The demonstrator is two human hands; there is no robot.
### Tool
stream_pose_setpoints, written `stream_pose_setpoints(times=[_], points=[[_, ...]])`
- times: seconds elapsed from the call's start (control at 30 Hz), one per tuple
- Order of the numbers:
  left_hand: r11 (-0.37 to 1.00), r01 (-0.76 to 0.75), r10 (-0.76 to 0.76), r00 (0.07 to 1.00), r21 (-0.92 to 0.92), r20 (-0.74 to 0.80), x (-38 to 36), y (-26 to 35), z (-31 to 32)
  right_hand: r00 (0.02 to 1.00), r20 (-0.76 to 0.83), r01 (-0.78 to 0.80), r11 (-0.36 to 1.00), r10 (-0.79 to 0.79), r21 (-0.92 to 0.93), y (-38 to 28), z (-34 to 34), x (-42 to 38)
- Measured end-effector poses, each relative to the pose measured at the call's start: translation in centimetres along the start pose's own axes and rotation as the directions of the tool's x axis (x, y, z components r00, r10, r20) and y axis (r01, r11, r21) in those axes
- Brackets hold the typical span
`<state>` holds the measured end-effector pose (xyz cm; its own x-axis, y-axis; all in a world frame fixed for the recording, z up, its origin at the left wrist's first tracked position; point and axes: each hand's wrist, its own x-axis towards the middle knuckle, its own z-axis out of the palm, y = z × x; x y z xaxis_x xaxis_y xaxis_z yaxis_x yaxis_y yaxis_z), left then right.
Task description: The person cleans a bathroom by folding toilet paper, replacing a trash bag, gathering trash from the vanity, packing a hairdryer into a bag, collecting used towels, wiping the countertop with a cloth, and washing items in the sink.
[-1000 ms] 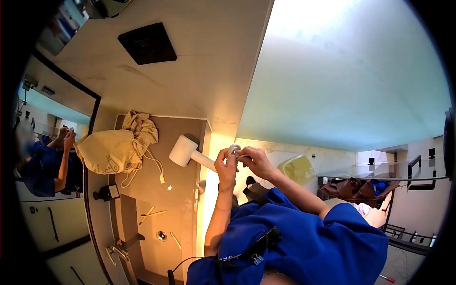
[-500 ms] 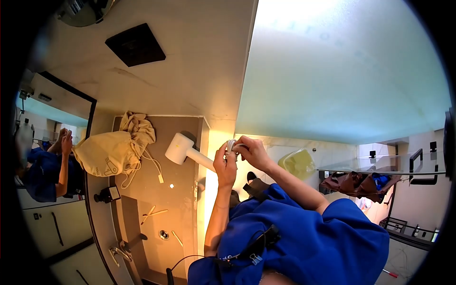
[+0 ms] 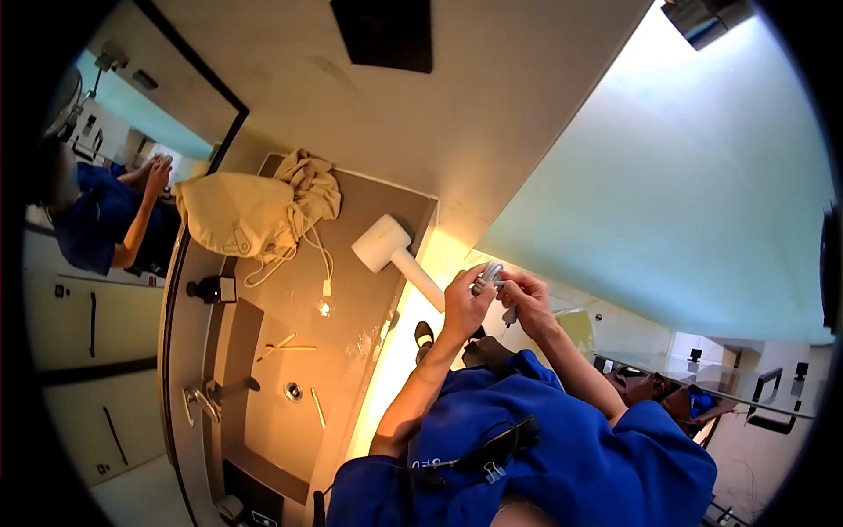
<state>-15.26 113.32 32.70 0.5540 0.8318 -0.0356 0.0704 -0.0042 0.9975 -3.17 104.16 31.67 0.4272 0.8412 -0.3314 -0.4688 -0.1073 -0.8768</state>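
Observation:
A bundle of coiled grey-white cord (image 3: 490, 276) is held up between my two hands, near the end of a white hair dryer's handle. My left hand (image 3: 469, 300) is closed round the coil from the left side. Fingers of my right hand (image 3: 527, 303) pinch the cord from the right, and a grey plug-like end hangs below them. The white hair dryer (image 3: 386, 246) lies on the counter by the basin, left of my hands. A beige drawstring bag (image 3: 241, 215) lies farther left.
The basin has a drain (image 3: 293, 392), thin sticks (image 3: 288, 348) and a faucet (image 3: 202, 405). A mirror (image 3: 114, 202) stands at left, a frosted glass panel (image 3: 685, 202) at right. A yellowish bin (image 3: 576, 332) and brown bag (image 3: 641, 386) are at lower right.
The view has turned and shifted, so the counter appears tilted. Between my hands, the cord coil shows more fully, and a grey end now hangs below my right fingers.

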Motion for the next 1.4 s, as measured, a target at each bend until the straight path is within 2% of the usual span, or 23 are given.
stream_pose_setpoints(times=[0.03,0.1,0.13,0.23,0.3,0.33,0.4,0.47,0.53,0.57,0.63,0.67,0.7,0.77,0.8,0.83,0.9,0.93,1.0,1.13,1.23,1.33,1.4], points=[[0.997,-0.051,0.051,0.999,0.061,-0.005,0.0,0.0,0.0,1.0,-0.029,-0.003,1.0,0.002,-0.003,-0.5,0.4,-0.2],[0.995,-0.058,0.053,0.997,0.087,0.054,-0.2,0.3,-0.3,0.993,-0.047,0.096,0.984,-0.104,-0.148,-1.5,1.2,-0.5],[0.983,-0.13,0.124,0.991,0.132,0.052,-0.4,1.0,-0.5,0.988,-0.046,0.132,0.957,-0.149,-0.258,-2.2,1.5,-0.7],[0.993,-0.03,0.037,0.998,-0.11,0.059,-0.7,0.8,0.1,0.961,0.005,0.23,0.787,-0.277,-0.572,-4.2,2.6,-1.2],[0.987,0.034,-0.022,0.997,-0.159,0.076,-0.6,0.6,-0.2,0.926,0.098,0.308,0.582,-0.364,-0.752,-5.2,3.3,-0.9],[0.981,0.067,-0.052,0.995,-0.183,0.088,-0.6,0.5,-0.4,0.914,0.123,0.334,0.548,-0.386,-0.767,-5.2,3.5,-0.7],[0.971,0.095,-0.078,0.994,-0.221,0.081,-0.9,0.3,-0.5,0.945,0.119,0.295,0.635,-0.306,-0.713,-5.4,3.5,-0.5],[0.992,0.068,-0.062,0.996,-0.108,0.06,-1.0,1.3,-0.7,0.959,0.135,0.272,0.681,-0.249,-0.68,-5.2,3.0,-0.2],[0.998,0.047,-0.049,0.998,0.044,0.043,-1.1,1.6,-0.8,0.989,0.09,0.149,0.76,-0.119,-0.633,-5.5,3.2,0.2],[1.0,0.019,-0.019,1.0,0.019,-0.011,-1.0,1.1,-0.6,0.996,0.062,0.086,0.788,-0.06,-0.609,-5.8,3.2,0.2],[0.998,-0.041,0.037,0.995,-0.041,-0.093,-0.8,-0.2,-0.1,0.978,0.069,0.192,0.723,-0.196,-0.664,-4.7,3.4,0.4],[0.995,-0.087,0.09,0.993,0.044,-0.072,-0.3,1.2,-0.9,0.978,0.061,0.192,0.734,-0.201,-0.652,-4.8,4.0,0.1],[0.997,-0.059,0.056,0.997,-0.043,-0.059,-0.2,0.1,-0.8,0.976,0.062,0.199,0.746,-0.209,-0.636,-5.2,4.5,-0.1],[0.99,-0.017,0.006,0.997,-0.143,-0.079,-0.5,1.4,-1.0,0.988,0.05,0.153,0.877,-0.146,-0.455,-5.7,4.6,-0.5],[0.981,-0.039,0.023,0.996,-0.188,-0.084,-0.5,1.5,-1.2,0.998,0.037,0.056,0.968,-0.049,-0.243,-5.1,4.0,-0.6],[0.981,-0.081,0.066,0.994,-0.177,-0.089,-0.4,1.2,-1.3,0.998,0.055,-0.029,0.997,0.033,-0.078,-4.6,3.3,-0.6],[0.992,-0.068,0.06,0.995,-0.102,-0.084,-0.6,2.4,-1.3,0.975,0.132,-0.209,0.946,0.181,0.247,-3.5,1.9,-1.1],[0.993,-0.09,0.083,0.993,-0.078,-0.089,-0.7,2.3,-1.2,0.983,0.088,-0.184,0.931,0.164,0.316,-2.8,2.4,-1.2],[0.99,-0.137,0.135,0.986,-0.021,-0.103,-0.6,2.2,-1.2,0.989,0.094,-0.131,0.965,0.112,0.228,-2.6,2.8,-1.3],[0.994,-0.096,0.099,0.994,0.052,-0.049,-0.5,2.7,-1.7,0.998,0.051,-0.036,0.998,0.038,-0.048,-3.4,3.2,-0.9],[0.992,-0.128,0.128,0.992,-0.006,-0.017,-0.5,2.5,-1.6,0.997,0.023,-0.072,0.997,0.073,-0.037,-3.4,2.7,-0.6],[0.987,-0.152,0.153,0.988,0.044,-0.013,-0.7,2.3,-1.5,0.992,-0.036,-0.119,0.992,0.117,-0.031,-3.8,3.1,-0.9],[0.986,-0.131,0.133,0.991,0.104,-0.012,-1.0,2.6,-1.4,0.993,-0.095,-0.076,0.988,0.063,-0.138,-4.1,3.3,-1.1]])
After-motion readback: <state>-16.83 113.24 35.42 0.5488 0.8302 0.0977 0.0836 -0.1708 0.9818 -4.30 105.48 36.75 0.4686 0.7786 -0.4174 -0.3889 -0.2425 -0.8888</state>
